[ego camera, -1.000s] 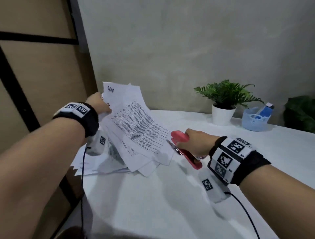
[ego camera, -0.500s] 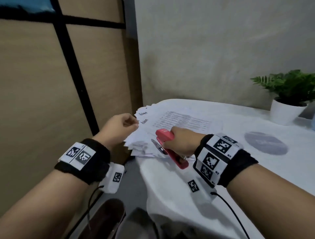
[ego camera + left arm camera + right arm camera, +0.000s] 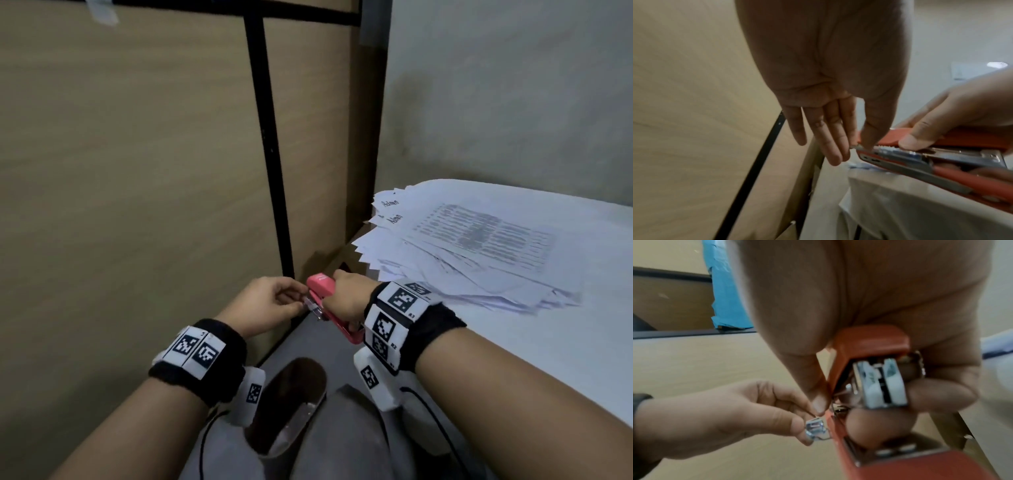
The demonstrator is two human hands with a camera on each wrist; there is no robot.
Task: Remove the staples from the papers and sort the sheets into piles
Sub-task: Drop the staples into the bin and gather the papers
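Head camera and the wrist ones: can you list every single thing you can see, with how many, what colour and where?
stapler: one, red with metal parts, held off the table's left edge
papers: one fanned pile, white with print, on the table's left end
table: one, white-covered, right
wood panel: beige with black frame, left
wall: grey, behind the table
blue sheet: one, on the panel
left hand: fingertips pinch at the stapler's metal tip
right hand: grips the stapler

Wood-grain wall panel (image 3: 137, 171), black strip (image 3: 267, 144)
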